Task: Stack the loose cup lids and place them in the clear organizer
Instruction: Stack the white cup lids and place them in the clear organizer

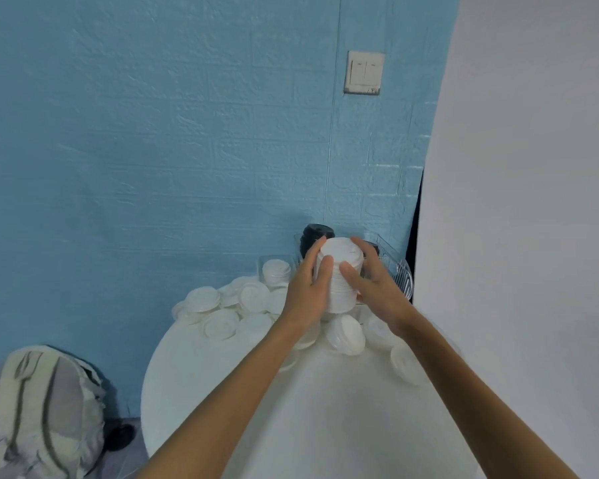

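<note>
Both grips, left hand [310, 288] and right hand [370, 281], curled around a tall stack of white lids [341, 274] at frame centre, over the clear organizer [400, 267]. Best lowered straight, kept squeezed evenly, away from the loose lids [222, 312] on the counter [291, 409].

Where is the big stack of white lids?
Between both hands, left hand and right hand: the lid stack at the table's far side, before the clear organizer.

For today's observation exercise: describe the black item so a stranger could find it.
Start at the round white table by the blue wall. At its far edge stands a clear organizer; the black stack sits inside, the only dark thing among white lids.
</note>
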`<act>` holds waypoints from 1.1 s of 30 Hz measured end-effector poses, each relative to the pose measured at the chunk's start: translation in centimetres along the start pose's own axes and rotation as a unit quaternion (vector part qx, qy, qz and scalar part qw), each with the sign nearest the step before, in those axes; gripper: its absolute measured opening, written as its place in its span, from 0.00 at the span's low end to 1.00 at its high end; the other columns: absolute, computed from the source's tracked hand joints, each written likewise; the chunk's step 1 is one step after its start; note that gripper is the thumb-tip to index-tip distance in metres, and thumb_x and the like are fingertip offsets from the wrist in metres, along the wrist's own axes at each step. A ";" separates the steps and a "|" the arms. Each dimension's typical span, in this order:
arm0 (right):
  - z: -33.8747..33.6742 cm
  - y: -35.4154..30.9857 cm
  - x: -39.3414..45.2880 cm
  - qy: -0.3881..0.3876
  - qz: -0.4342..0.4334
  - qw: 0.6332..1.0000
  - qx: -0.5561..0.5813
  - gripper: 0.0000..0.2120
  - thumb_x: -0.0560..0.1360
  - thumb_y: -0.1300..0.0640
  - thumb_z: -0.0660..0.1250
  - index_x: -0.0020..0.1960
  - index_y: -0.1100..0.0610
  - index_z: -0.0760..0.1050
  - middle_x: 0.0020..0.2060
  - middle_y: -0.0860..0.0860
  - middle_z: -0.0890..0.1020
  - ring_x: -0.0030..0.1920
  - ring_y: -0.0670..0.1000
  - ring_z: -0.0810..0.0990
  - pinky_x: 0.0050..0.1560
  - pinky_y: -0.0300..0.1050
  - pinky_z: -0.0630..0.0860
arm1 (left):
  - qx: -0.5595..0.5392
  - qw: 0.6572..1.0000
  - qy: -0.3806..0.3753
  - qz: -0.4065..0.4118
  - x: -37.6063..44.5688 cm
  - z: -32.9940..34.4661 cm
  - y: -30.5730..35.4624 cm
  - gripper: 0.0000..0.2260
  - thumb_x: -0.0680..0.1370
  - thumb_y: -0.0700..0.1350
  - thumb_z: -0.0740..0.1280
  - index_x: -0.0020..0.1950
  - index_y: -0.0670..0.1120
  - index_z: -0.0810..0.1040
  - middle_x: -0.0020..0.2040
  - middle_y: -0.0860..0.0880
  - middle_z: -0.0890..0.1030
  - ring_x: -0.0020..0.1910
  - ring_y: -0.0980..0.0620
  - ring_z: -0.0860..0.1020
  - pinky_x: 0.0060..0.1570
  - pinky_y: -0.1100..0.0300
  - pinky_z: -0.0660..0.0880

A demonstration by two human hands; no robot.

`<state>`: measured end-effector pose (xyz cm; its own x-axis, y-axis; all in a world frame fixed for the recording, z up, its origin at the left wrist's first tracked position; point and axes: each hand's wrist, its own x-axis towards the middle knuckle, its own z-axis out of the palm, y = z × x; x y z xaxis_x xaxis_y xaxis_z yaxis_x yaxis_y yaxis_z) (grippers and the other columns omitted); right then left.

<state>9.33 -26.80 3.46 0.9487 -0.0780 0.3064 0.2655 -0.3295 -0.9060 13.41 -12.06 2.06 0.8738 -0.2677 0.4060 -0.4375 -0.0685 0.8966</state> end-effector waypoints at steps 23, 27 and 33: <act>-1.7 1.1 7.0 -0.007 0.064 0.996 0.061 0.25 0.83 0.49 0.64 0.77 0.40 0.61 0.64 0.46 0.78 0.58 0.45 0.80 0.42 0.37 0.82 | 0.251 0.962 -0.088 0.068 8.2 -1.1 -3.5 0.38 0.80 0.58 0.68 0.82 0.60 0.47 0.78 0.49 0.66 0.69 0.46 0.74 0.65 0.45 0.75; -1.7 1.2 7.8 -0.013 0.067 0.997 0.047 0.25 0.83 0.48 0.63 0.78 0.41 0.60 0.66 0.50 0.77 0.58 0.46 0.81 0.41 0.37 0.81 | 0.235 0.967 -0.083 0.060 9.0 -1.2 -4.2 0.38 0.79 0.60 0.69 0.81 0.60 0.49 0.78 0.51 0.65 0.71 0.47 0.72 0.67 0.44 0.73; -1.8 1.7 9.1 -0.034 0.080 0.996 0.034 0.25 0.84 0.49 0.62 0.79 0.43 0.58 0.67 0.52 0.76 0.56 0.45 0.80 0.39 0.36 0.81 | 0.325 0.941 -0.042 0.087 10.0 -1.2 -5.5 0.37 0.78 0.66 0.66 0.81 0.59 0.51 0.71 0.53 0.73 0.67 0.51 0.73 0.69 0.49 0.58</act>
<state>18.11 -29.77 5.27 0.9886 -0.0594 0.1387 0.1195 -0.2525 -0.9602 24.78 -13.20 1.43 0.7693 -0.4018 0.4968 -0.6333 -0.5829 0.5091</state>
